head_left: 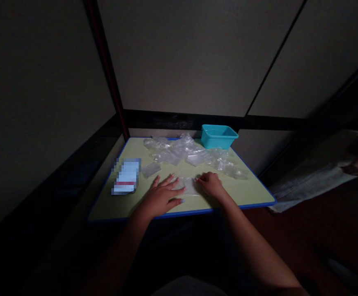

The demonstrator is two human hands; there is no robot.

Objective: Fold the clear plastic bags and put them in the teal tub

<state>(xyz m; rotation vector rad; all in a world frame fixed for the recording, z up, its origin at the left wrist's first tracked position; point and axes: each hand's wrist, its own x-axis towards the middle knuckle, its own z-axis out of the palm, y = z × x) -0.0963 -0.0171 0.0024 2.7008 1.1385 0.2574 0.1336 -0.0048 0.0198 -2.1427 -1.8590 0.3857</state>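
On worktop (251, 192), bag (191, 185) lay w/ long axis approx. L–R: L grip (162, 197) spread over L end, R grip (210, 185) bunched at R end; couldn't tell if clamped.

Flat bag (190, 187) sits near the counter's (228, 198) front edge; from it, phone's (126, 176) at 9 o'clock, loose bags (185, 149) at 12, tub (217, 142) around 1.

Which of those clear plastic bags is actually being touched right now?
The front bag: the left hand is spread over its left end, and the right hand is at its right end. The other bags lie farther back, with neither hand on them.
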